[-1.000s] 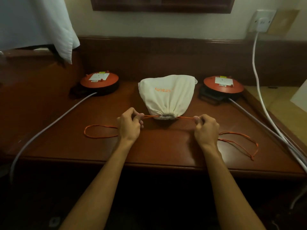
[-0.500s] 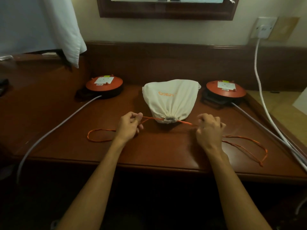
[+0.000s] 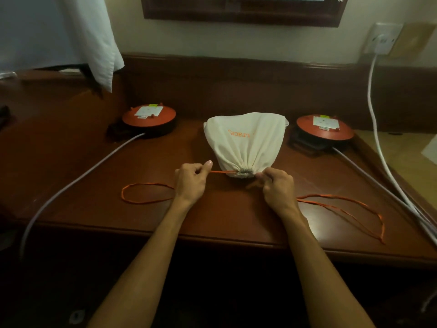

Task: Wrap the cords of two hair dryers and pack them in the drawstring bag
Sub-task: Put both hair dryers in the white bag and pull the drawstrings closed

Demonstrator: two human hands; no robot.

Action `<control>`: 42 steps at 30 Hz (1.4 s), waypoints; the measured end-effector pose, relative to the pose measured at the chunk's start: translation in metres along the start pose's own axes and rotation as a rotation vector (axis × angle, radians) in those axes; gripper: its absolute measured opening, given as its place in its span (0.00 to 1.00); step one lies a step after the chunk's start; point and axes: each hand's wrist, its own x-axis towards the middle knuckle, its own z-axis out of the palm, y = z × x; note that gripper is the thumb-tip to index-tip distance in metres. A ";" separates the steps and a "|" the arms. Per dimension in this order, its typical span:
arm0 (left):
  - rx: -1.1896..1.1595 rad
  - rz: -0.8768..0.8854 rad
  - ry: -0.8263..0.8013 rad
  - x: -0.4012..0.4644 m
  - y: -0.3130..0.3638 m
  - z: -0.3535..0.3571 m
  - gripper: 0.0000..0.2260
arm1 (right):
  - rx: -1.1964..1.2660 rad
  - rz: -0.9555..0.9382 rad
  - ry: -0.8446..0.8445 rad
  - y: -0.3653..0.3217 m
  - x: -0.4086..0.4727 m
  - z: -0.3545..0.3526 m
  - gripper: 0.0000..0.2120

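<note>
Both bare forearms reach forward over the near edge of the desk [image 3: 71,204], the hands close together toward its middle. The left hand [image 3: 190,179] is curled, thumb pinching against the forefinger (knuckles up). The right hand [image 3: 277,184] lies palm down, its fingers bent and tucked forward, fingertips hidden.

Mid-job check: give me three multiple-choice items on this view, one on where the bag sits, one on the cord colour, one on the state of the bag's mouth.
1. The drawstring bag lies:
A. between two round red-topped devices
B. on the floor
C. on the left device

2. The drawstring is:
A. white
B. orange
C. black

3. The bag's mouth is:
A. wide open
B. folded flat
C. cinched shut

Answers: 1 A, one device on each side; 2 B, orange loops lie on the desk; 3 C, fabric gathered tight, the left hand pinching the cord, the right hand at the mouth.
</note>
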 end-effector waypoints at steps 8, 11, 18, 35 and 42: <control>-0.128 -0.098 0.138 -0.007 0.011 -0.010 0.28 | -0.033 0.013 0.074 -0.007 -0.004 0.002 0.11; -0.189 -0.115 0.022 -0.009 0.008 -0.012 0.28 | 0.032 0.052 0.019 -0.006 -0.010 -0.006 0.12; -0.358 -0.159 -0.332 -0.026 0.033 -0.058 0.26 | 0.364 0.146 -0.476 -0.025 -0.042 -0.093 0.14; -0.629 -0.343 -0.483 0.160 0.165 -0.086 0.09 | 1.287 0.353 -0.281 -0.116 0.133 -0.161 0.08; -0.616 -0.378 -0.519 0.192 0.105 0.023 0.26 | 0.835 0.410 -0.226 -0.078 0.200 -0.052 0.15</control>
